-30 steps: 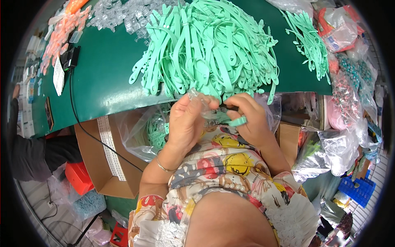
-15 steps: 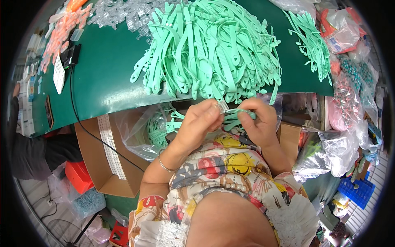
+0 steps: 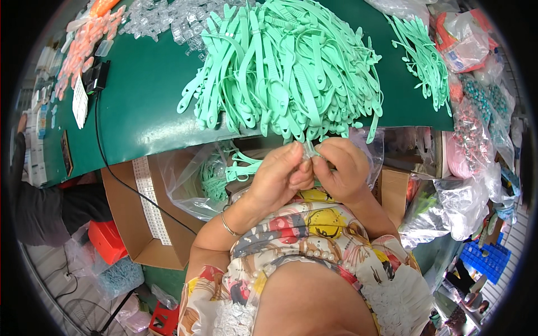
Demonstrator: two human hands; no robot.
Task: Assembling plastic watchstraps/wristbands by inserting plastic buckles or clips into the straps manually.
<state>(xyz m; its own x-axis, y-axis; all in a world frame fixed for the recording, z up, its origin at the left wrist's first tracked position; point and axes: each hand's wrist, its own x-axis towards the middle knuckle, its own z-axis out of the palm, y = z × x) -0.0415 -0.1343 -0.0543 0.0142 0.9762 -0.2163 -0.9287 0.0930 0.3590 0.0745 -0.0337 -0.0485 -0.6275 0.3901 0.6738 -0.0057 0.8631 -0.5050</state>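
Observation:
My left hand (image 3: 281, 171) and my right hand (image 3: 343, 168) meet just below the table's front edge, both closed in a pinch. Between the fingertips sits a small clear plastic buckle (image 3: 309, 149), with a bit of pale green at it. The fingers cover most of what they grip. Mint-green straps (image 3: 244, 167) stick out on the left side of my left hand. Right above the hands, a large heap of mint-green ribbed straps (image 3: 291, 73) lies on the dark green table (image 3: 145, 106), some ends hanging over the edge.
Clear buckles (image 3: 168, 22) and orange pieces (image 3: 84, 45) lie at the back left. A smaller strap bundle (image 3: 423, 61) is at right. Below stand a cardboard box (image 3: 168, 255) and a plastic bag (image 3: 188, 193). A black cable (image 3: 134, 190) hangs down. Filled bags (image 3: 476, 134) crowd the right.
My hands have come closer together, the right moving left toward the buckle. The strap that showed between them is now mostly hidden by the fingers.

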